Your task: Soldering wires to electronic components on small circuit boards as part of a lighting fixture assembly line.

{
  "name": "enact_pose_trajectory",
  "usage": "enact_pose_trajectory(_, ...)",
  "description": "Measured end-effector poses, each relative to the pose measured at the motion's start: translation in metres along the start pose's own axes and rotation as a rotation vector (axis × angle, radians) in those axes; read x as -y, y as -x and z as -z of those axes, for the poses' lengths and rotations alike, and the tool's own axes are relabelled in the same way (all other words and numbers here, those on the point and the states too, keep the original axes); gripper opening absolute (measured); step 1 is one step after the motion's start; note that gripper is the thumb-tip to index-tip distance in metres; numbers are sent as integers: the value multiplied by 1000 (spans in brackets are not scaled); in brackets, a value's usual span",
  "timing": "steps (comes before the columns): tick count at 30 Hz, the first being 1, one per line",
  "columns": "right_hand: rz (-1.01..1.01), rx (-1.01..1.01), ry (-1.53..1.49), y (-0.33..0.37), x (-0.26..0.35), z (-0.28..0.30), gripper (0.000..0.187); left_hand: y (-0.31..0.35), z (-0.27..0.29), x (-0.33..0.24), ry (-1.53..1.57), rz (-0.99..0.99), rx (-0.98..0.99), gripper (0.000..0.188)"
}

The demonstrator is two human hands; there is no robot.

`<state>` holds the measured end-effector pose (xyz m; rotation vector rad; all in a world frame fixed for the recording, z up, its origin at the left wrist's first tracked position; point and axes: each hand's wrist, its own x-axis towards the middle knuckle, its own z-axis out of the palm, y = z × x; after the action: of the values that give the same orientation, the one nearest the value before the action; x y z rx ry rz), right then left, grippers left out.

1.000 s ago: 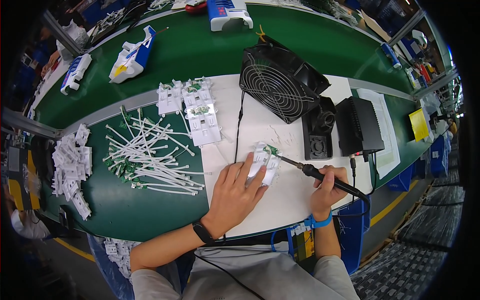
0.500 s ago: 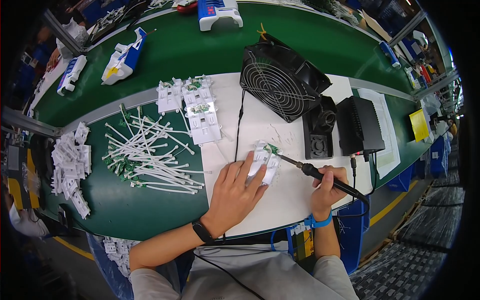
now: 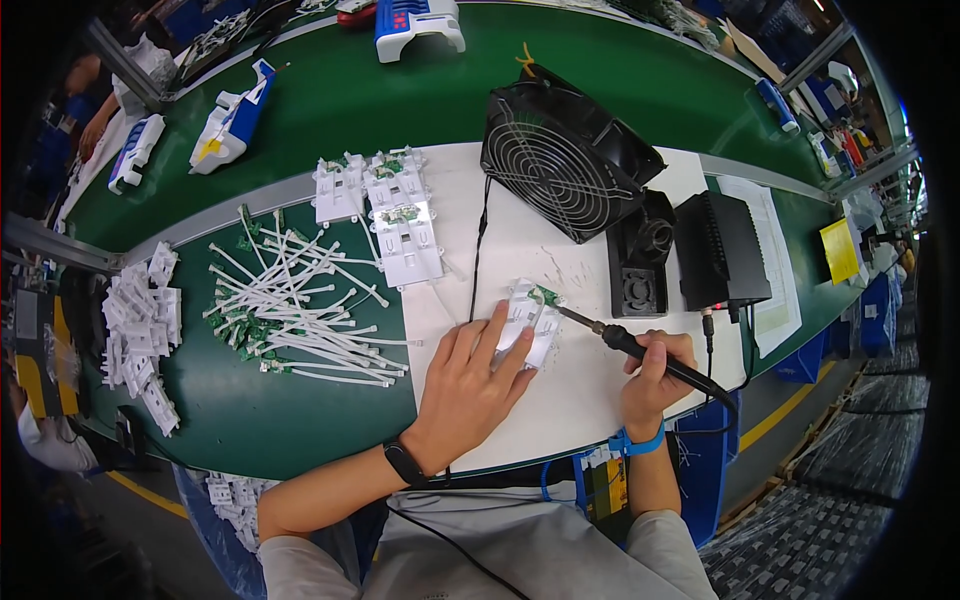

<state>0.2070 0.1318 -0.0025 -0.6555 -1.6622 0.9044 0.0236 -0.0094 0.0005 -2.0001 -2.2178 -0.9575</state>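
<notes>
On a white sheet (image 3: 520, 435) atop the desk (image 3: 300, 430), the left hand (image 3: 472, 380) steadies a white holder (image 3: 541, 347) with spread fingers; the right hand (image 3: 655, 385) clasps a soldering iron (image 3: 626, 344), tip at the holder's far-end green board (image 3: 545, 296). If the holder slipped, the iron could scorch plastic.

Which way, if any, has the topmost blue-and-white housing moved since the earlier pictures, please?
Yes: the housing moved left, farther from the stationary black fan.
</notes>
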Motion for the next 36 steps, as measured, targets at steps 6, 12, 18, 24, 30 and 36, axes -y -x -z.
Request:
enact_pose_trajectory(6, -28, -58, 30, 1, 0, -1, 24, -1, 0, 0, -2, -4, 4, 45)
enact_pose_trajectory(12, -1, -103, 69, 3, -1, 7, 26, -2, 1, 0, -4, -19, -3, 44)
enact_pose_trajectory(18, 40, -261, 65, -13, 7, 25, 24, -1, -1, 2, -6, -20, -14, 45)
enact_pose_trajectory(24, 202, -434, 229, -49, 10, 43, 26, 1, 0, 3, -1, -28, -28, 45)
enact_pose_trajectory(30, 80, -395, 296, -68, 0, 26, 20, 1, 0, 3, 12, -43, -27, 45)
enact_pose_trajectory(36, -34, -129, 377, -85, -11, -9, 16, 1, 1, 5, 10, -49, -25, 44)
